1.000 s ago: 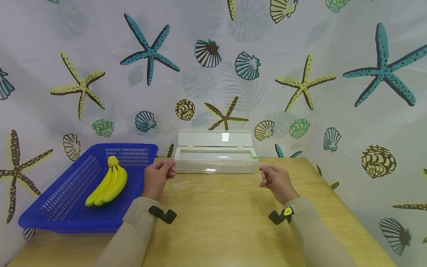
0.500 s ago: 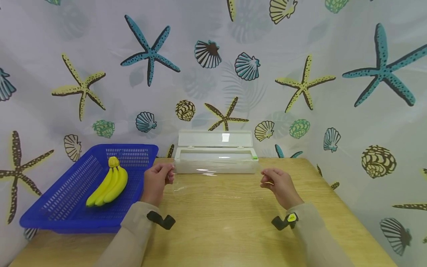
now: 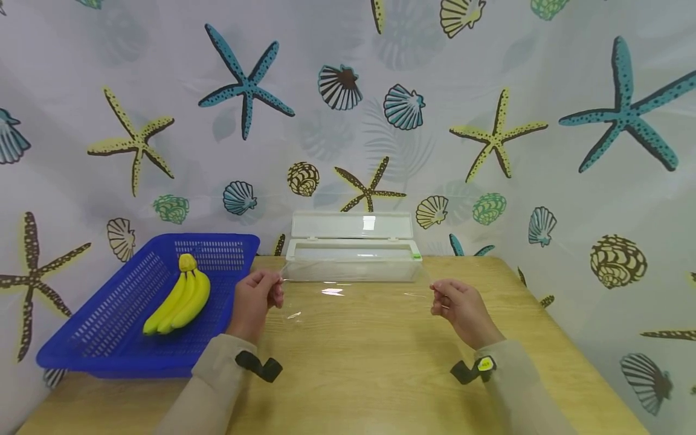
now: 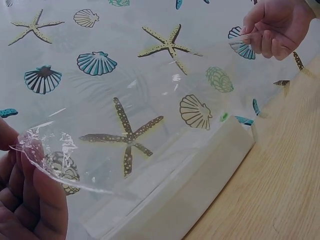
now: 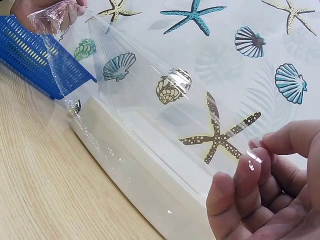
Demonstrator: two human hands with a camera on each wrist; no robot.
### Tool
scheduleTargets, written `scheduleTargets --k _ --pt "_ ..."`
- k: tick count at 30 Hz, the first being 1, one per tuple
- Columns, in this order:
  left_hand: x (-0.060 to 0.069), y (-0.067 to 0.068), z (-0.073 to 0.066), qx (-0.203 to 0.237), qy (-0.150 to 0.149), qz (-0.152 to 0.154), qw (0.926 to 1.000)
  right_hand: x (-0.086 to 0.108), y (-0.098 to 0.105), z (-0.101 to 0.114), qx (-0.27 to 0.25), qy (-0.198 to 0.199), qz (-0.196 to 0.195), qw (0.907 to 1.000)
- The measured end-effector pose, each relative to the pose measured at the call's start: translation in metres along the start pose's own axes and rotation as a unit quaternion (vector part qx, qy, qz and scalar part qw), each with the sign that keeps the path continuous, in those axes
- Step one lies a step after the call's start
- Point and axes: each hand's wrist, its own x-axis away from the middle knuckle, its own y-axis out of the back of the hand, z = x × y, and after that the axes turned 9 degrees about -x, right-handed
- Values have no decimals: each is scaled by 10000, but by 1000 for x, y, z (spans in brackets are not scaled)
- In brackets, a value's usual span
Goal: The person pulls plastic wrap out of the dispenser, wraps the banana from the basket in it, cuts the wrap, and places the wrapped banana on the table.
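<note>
Pinched at both ends: your left hand (image 3: 254,304) has thumb and fingers closed on one side of the clear film (image 3: 333,292), and your right hand (image 3: 461,309) nips the other side the same way. So the sheet's spread between your hands, above the wooden table (image 3: 359,374), pretty much in front of the white box (image 3: 352,243) at the far side, whose lid (image 3: 351,226) is flipped up. Off left you've got bananas (image 3: 179,303) in a blue basket (image 3: 116,365).
</note>
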Motion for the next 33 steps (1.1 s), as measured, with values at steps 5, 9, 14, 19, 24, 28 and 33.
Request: scheduleTargets --k 5,9,14,19,24,28,33 --pt "2 2 -1 -40 4 74 10000 5 3 0 11 -21 165 9999" --pt "5 4 -2 -132 193 154 9996 9 5 1 -16 -54 275 9996" --pt "10 6 0 -275 435 280 9983 14 6 1 85 -122 366 9992" --pt "13 8 2 -230 496 425 9976 18 12 -1 146 -306 750 9966" --pt "15 10 4 -195 401 525 9976 21 18 -4 136 -401 1153 9924" --pt "17 12 5 -251 326 595 9974 24 22 -4 158 -384 1379 9896" --pt "19 15 6 -555 362 726 9952 26 26 -4 140 -436 1720 9840"
